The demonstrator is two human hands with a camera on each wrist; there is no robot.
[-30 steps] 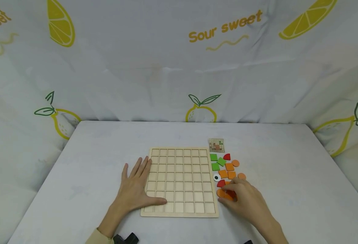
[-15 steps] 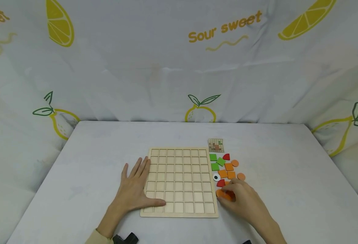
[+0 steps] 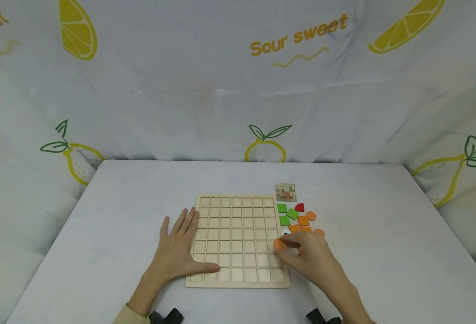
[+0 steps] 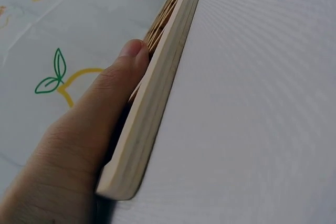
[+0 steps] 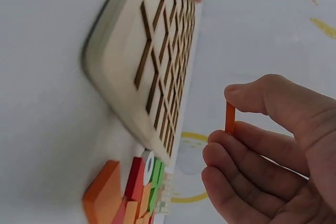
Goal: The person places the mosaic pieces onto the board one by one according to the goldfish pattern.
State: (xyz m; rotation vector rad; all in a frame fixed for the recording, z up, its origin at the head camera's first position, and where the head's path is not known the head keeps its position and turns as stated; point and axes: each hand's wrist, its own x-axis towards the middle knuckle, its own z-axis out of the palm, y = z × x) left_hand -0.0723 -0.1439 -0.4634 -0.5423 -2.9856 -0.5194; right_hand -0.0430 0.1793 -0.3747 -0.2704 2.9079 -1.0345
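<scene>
A square wooden grid board (image 3: pixel 238 285) lies flat on the white table. My left hand (image 3: pixel 177 252) rests spread on its left edge, with the thumb stretched over the bottom row of cells. Between thumb and forefinger, my right hand (image 3: pixel 312 258) pinches an orange disc (image 3: pixel 279 244), held over the board's right edge. In the right wrist view the orange disc (image 5: pixel 230 117) appears edge-on, raised off the table. The grid cells show no pieces in them. Part of the pile of pieces is hidden beneath the right hand.
Right of the board lie green squares (image 3: pixel 284 220), orange squares (image 3: pixel 303 220), orange discs (image 3: pixel 310 216), a red quarter-round piece (image 3: pixel 299 207) and a white eye piece (image 3: pixel 285 231). A small pattern card (image 3: pixel 286 192) lies behind them. A lemon-print cloth (image 3: pixel 205 90) hangs at the back.
My right hand has lifted an orange disc from the pile and moved left with it to the board's right edge. My left hand has kept its place on the board.
</scene>
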